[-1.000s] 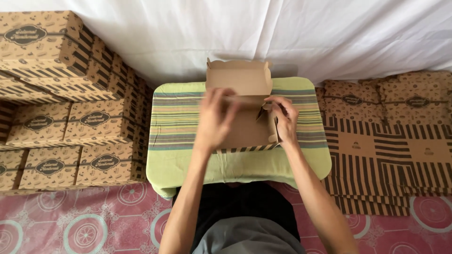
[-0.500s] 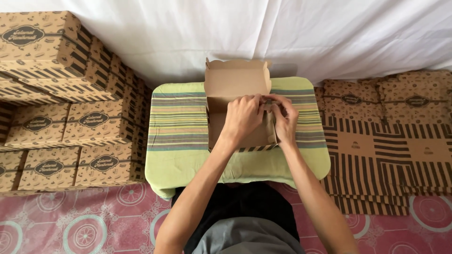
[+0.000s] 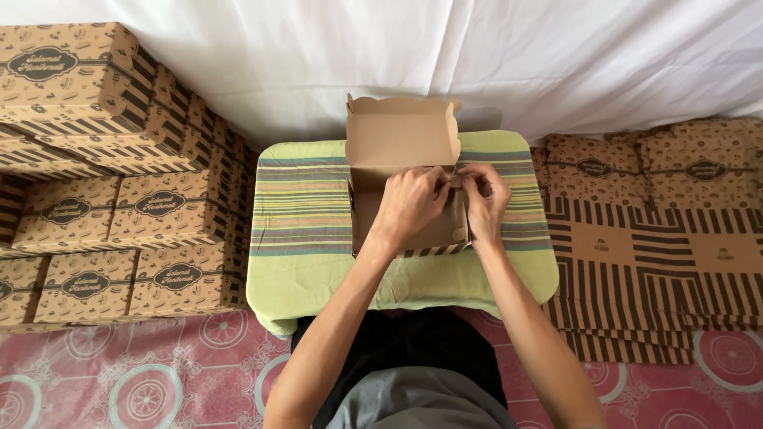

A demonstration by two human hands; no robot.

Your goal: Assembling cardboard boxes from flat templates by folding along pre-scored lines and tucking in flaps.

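The box (image 3: 401, 199) is lying on the middle of the table (image 3: 318, 262), toward its far edge, with the lid standing up and open at the back. Its long axis is running left to right, parallel to the near edge of the table. Both hands are meeting at the right end of the box: the left hand (image 3: 409, 205) is reaching across the open inside, and the right hand (image 3: 486, 199) is coming from outside, so the right hand is nearer to this corner. Both hands are closed, pinching a small flap at the right wall of the box between the fingertips.

The table is wearing a green cloth with coloured stripes. Beside its left edge a pile of finished boxes (image 3: 119, 214) is standing; they are brown, with dark oval labels and striped lower borders. Beside its right edge flat blanks (image 3: 636, 254) are lying in stacks, brown with dark stripes and small oval labels. A white sheet (image 3: 477, 56) is hanging behind.
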